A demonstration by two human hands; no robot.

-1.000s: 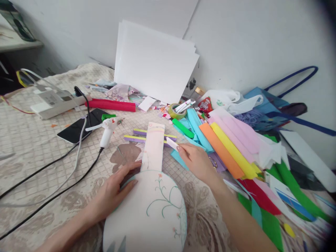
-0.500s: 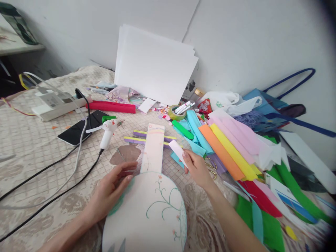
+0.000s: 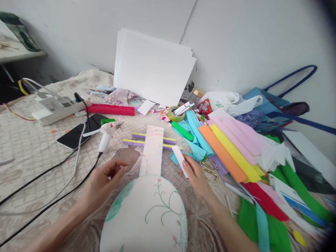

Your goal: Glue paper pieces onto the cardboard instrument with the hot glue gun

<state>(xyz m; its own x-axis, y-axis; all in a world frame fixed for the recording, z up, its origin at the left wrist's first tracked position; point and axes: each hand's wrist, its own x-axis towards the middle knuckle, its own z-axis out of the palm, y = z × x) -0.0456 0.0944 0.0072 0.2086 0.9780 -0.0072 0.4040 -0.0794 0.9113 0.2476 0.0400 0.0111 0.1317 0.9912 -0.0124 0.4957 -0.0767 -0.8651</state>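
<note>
A paper lute-shaped craft lies before me: a round white body (image 3: 147,217) painted with green vines and a long pale neck (image 3: 152,150) crossed by two purple-and-yellow sticks (image 3: 136,139). My right hand (image 3: 195,173) pinches a small white paper strip (image 3: 180,156) just right of the neck. My left hand (image 3: 101,182) hovers left of the body with its fingers loosely curled and apart, holding nothing. A white glue gun (image 3: 105,134) lies a little beyond my left hand.
Coloured paper sheets (image 3: 231,147) pile up on the right, with scissors (image 3: 210,169) beside my right hand. A phone (image 3: 78,131), power strip (image 3: 56,106) and cables (image 3: 47,175) lie left. White sheets (image 3: 154,66) lean on the wall, with a tape roll (image 3: 174,113) and a blue bag (image 3: 270,105).
My left hand has lifted off the craft's body and moved left. My right hand has drawn back toward me with the white strip.
</note>
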